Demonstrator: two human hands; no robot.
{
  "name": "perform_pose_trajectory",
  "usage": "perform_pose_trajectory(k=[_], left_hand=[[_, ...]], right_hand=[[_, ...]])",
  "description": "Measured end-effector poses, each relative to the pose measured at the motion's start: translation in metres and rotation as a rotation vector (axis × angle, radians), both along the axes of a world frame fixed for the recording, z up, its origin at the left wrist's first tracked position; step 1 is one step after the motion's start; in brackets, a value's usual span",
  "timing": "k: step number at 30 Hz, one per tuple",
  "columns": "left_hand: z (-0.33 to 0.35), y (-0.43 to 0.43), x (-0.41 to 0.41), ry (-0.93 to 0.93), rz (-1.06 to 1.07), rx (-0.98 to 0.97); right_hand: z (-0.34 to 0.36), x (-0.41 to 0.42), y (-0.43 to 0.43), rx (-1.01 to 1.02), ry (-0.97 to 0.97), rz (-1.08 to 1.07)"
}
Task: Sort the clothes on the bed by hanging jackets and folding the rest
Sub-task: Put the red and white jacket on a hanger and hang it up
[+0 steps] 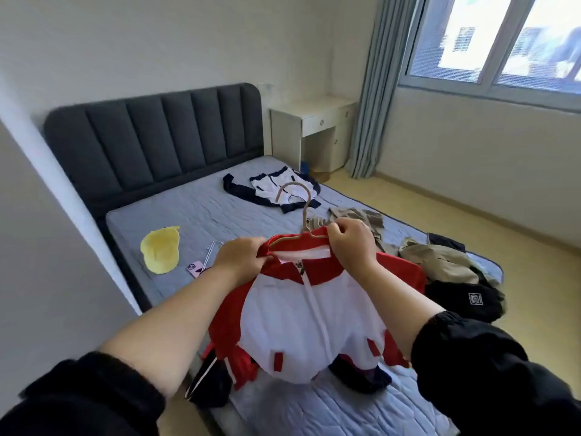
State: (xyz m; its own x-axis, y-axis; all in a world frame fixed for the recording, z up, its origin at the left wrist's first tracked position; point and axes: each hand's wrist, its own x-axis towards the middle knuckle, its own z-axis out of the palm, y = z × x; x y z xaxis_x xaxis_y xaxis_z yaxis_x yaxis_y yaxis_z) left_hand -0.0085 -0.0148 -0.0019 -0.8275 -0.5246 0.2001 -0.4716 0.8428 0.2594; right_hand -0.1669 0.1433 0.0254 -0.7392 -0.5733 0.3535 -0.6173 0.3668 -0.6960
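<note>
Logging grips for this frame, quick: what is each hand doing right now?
Left hand: closed, gripping the collar of the jacket.
Right hand: closed, pinching the hanger against the collar.

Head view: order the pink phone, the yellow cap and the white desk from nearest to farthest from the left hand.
1. pink phone, on the bed just left of the left hand, which grips the red and white jacket.
2. yellow cap, farther left on the bed.
3. white desk, past the bed's far corner, against the wall.
</note>
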Motion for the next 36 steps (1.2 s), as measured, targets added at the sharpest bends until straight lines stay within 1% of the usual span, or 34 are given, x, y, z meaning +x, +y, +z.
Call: perform_pose_trajectory(k=[2, 4, 8, 13, 17, 21, 23, 25, 27, 32, 34, 36], left_hand=[[0.017, 0.010, 0.009, 0.132, 0.121, 0.122], [0.036, 0.019, 0.020, 0.208, 0.189, 0.153], [0.064, 0.036, 0.056, 0.308, 0.337, 0.131], [0.079, 0.054, 0.134, 0.405, 0.568, 0.114], [0.091, 0.065, 0.215, 0.460, 0.756, 0.083], [0.106, 0.076, 0.301, 0.491, 0.889, 0.099], [0.112, 0.080, 0.348, 0.506, 0.922, 0.163], [0.115, 0.085, 0.399, 0.535, 0.925, 0.303], [0.116, 0.089, 0.451, 0.499, 0.942, 0.385], [0.111, 0.098, 0.583, 0.203, 1.114, 0.255], [0.106, 0.108, 0.635, 0.137, 1.197, 0.225], [0.100, 0.122, 0.684, 0.118, 1.290, 0.208]], right_hand=[[0.020, 0.005, 0.001, -0.019, 0.060, 0.026], [0.036, 0.009, 0.002, -0.029, 0.081, 0.095], [0.059, 0.023, -0.005, -0.066, 0.006, 0.314], [0.059, 0.066, -0.020, -0.029, 0.026, 0.497], [0.061, 0.119, -0.042, 0.032, 0.073, 0.664], [0.065, 0.194, -0.066, 0.032, 0.175, 0.745], [0.064, 0.238, -0.078, 0.026, 0.170, 0.774], [0.061, 0.283, -0.092, 0.021, 0.143, 0.818], [0.057, 0.330, -0.105, 0.022, 0.111, 0.867], [0.044, 0.468, -0.134, 0.039, 0.089, 1.035], [0.040, 0.528, -0.142, 0.061, 0.084, 1.109], [0.035, 0.586, -0.147, 0.075, 0.082, 1.178]])
